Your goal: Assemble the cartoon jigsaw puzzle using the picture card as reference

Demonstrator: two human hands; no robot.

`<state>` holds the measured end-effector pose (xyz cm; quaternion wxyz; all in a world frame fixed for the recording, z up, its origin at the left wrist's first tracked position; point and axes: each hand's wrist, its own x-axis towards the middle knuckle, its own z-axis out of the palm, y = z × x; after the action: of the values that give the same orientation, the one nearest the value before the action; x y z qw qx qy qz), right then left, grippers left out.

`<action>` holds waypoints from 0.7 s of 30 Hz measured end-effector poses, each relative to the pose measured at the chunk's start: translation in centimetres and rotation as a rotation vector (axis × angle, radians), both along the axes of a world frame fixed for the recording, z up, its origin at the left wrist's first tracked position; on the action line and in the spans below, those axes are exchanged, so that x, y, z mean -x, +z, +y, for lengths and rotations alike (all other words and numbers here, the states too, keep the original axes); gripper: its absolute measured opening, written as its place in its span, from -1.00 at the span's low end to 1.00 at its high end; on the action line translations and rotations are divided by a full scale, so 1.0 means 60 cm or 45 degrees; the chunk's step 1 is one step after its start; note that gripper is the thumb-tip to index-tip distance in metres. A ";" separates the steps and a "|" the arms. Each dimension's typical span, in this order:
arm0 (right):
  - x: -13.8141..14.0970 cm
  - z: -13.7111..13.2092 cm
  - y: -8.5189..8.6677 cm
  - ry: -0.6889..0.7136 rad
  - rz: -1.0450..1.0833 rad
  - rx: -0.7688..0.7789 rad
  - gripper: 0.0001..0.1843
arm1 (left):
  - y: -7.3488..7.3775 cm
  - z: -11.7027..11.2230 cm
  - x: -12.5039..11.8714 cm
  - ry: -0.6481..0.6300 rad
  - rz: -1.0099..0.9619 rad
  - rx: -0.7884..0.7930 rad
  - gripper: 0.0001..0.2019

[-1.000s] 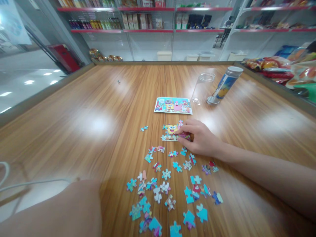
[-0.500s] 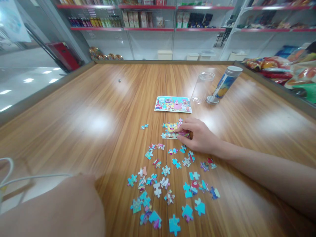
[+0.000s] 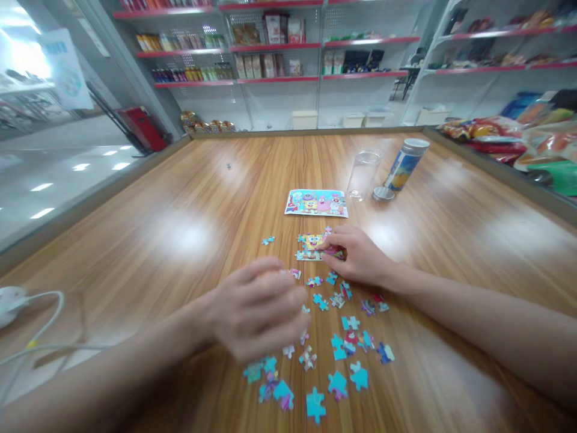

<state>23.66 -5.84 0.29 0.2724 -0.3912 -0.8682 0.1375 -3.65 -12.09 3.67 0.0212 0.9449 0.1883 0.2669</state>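
Farthest left of the things in play, the left hand (image 3: 264, 310) hovers between seven and eight o'clock of the joined jigsaw section (image 3: 314, 242). Its fingers look curled, but motion blur hides whether they pinch anything. It covers part of the loose jigsaw pieces (image 3: 338, 347), so a higher path over them would avoid brushing any out of place.

At nine o'clock of the section lies a small blue jigsaw cluster (image 3: 268, 240), apart from the rest on the wooden desk (image 3: 451, 240).

The section itself lies flat at mid-desk, a yellow square character showing on it. Its tabs look small, so a straight press from above should serve better than a sideways push. The cartoon reference card (image 3: 316, 203) sits just beyond at twelve o'clock, well placed for checking each picture detail and edge.

At three o'clock the right hand (image 3: 328, 252) rests on the section's right end, thumb and index finger slightly apart; whether they pinch a piece cannot be told. Light, level pressure there would steady the joints without lifting them.

Farther off, the clear cylinder (image 3: 363, 174) stands toward one o'clock and the printed canister (image 3: 407, 164) toward two, both outside the working area.
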 end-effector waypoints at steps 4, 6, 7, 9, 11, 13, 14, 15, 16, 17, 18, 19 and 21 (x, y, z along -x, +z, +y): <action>0.002 -0.002 0.002 -0.005 0.004 -0.009 -0.88 | -0.012 0.030 -0.003 0.001 0.117 -0.094 -0.86; 0.002 -0.003 0.002 -0.013 0.003 -0.013 -0.89 | -0.024 0.029 -0.011 -0.009 0.139 0.049 -0.76; 0.002 -0.004 0.001 -0.016 0.003 -0.016 -0.89 | -0.029 0.027 -0.015 -0.037 0.148 0.108 -0.73; 0.003 -0.004 0.000 -0.025 0.011 -0.019 -0.90 | -0.035 0.025 -0.024 -0.063 0.147 0.200 -0.75; 0.003 -0.004 -0.003 -0.027 0.022 -0.024 -0.90 | -0.036 0.032 -0.030 -0.110 0.141 0.261 -0.82; 0.004 -0.003 -0.004 -0.017 0.022 -0.031 -0.91 | -0.034 0.049 -0.035 -0.190 0.149 0.312 -0.84; 0.004 -0.002 -0.005 -0.010 0.016 -0.035 -0.92 | -0.033 0.059 -0.038 -0.241 0.153 0.324 -0.84; 0.004 -0.002 -0.005 -0.005 0.008 -0.037 -0.92 | -0.033 0.070 -0.041 -0.294 0.160 0.327 -0.85; 0.004 -0.001 -0.005 -0.002 -0.001 -0.038 -0.93 | -0.033 0.079 -0.044 -0.344 0.153 0.322 -0.85; 0.004 -0.001 -0.005 -0.002 -0.007 -0.037 -0.93 | -0.034 0.087 -0.047 -0.377 0.146 0.306 -0.85; 0.004 0.000 -0.005 -0.003 -0.012 -0.035 -0.92 | -0.035 0.093 -0.050 -0.394 0.132 0.281 -0.86; 0.003 0.000 -0.005 -0.006 -0.016 -0.033 -0.92 | -0.036 0.097 -0.052 -0.401 0.128 0.254 -0.86; 0.002 0.000 -0.005 -0.004 -0.018 -0.031 -0.91 | -0.037 0.099 -0.055 -0.386 0.131 0.182 -0.86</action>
<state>23.52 -5.86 0.01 0.2713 -0.3903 -0.8710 0.1239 -0.37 -6.12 1.42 0.1186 0.9710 0.0629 0.1977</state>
